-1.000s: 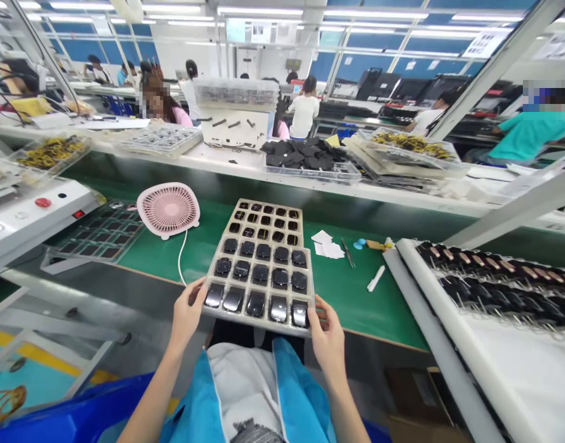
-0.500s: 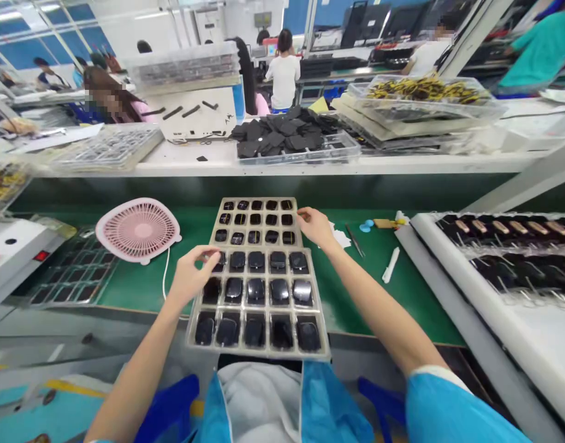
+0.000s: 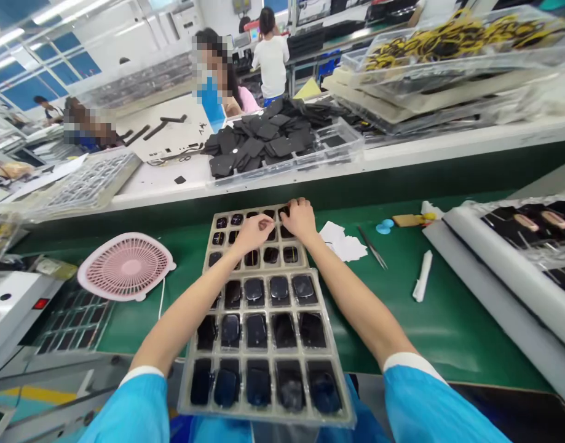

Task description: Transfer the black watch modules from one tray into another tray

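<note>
Two pale plastic compartment trays lie in line before me. The far tray (image 3: 208, 261) holds small dark rounded-square pieces, some with a yellow stripe. Larger glossy black rounded-square pieces fill the near tray (image 3: 344, 403), which overhangs the table's front edge. Over the far tray's back rows, my left hand (image 3: 254, 232) has its fingertips pinched together; what lies between them is too small to make out. At that tray's back right corner, my right hand (image 3: 301, 220) curls its fingers and thumb down around a corner pocket. Its fingers hide most of the dark piece there.
Left of the trays lies a pink fan (image 3: 128, 267) with a white cable. On the right are white paper (image 3: 343, 241), tweezers (image 3: 373, 249), a white pen-like object (image 3: 423, 277) and a white rack (image 3: 503, 289). Black square pads (image 3: 264, 138) are heaped on the shelf ahead.
My left hand has moved from the near tray's left side forward and right over the far tray. My right hand has shifted to the far tray's back right corner. The view has tilted and come closer.
</note>
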`<state>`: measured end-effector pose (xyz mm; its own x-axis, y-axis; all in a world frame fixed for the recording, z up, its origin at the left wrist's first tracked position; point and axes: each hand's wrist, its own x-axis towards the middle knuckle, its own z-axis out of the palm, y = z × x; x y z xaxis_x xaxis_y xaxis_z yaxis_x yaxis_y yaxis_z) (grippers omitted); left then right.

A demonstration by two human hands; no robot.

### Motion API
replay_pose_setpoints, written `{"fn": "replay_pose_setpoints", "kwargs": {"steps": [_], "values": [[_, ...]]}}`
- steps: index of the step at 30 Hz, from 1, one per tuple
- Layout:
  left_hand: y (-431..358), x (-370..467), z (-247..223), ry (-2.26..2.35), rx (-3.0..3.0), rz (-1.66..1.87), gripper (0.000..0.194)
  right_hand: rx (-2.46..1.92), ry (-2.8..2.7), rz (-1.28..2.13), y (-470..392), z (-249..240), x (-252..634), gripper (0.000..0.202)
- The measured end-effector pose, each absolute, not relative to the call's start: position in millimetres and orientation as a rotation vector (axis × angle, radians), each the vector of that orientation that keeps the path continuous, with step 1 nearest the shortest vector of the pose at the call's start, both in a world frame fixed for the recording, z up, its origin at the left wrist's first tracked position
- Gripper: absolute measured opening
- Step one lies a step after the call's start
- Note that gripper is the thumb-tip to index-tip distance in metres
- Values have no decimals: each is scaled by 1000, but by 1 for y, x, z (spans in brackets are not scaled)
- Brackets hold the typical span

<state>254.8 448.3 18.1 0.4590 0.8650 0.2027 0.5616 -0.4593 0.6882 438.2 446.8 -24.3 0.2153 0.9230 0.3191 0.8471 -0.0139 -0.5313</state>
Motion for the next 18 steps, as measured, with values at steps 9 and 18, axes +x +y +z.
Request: {"fn": "replay_pose_setpoints", "kwargs": {"steps": [9,18], "values": [[500,299,4,1237,2015,810,23,-1393,-1183,667,462,-12,465,36],[491,314,17,1054,1671,1053,12,-1235,-1075,685,458,-1,446,29]]}}
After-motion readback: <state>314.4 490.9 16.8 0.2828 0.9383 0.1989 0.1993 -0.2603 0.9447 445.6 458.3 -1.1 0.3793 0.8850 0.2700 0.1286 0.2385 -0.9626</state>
